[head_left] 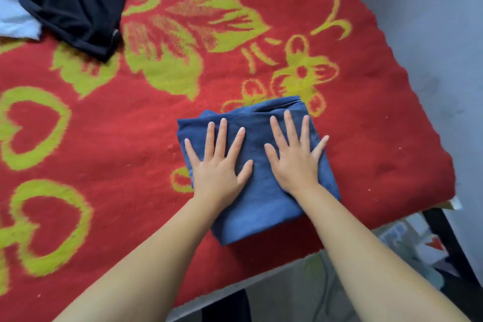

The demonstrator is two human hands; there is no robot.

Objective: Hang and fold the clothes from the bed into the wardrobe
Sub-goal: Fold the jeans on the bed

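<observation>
Blue garment [257, 183], folded, on bed [109, 123]: left hand [218, 165] and right hand [296, 157] press flat, fingers spread. Folding step; next, likely lift to wardrobe.

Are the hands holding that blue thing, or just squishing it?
Nothing is held. The left hand and right hand press flat, fingers straight, on top of the folded blue cloth.
</observation>
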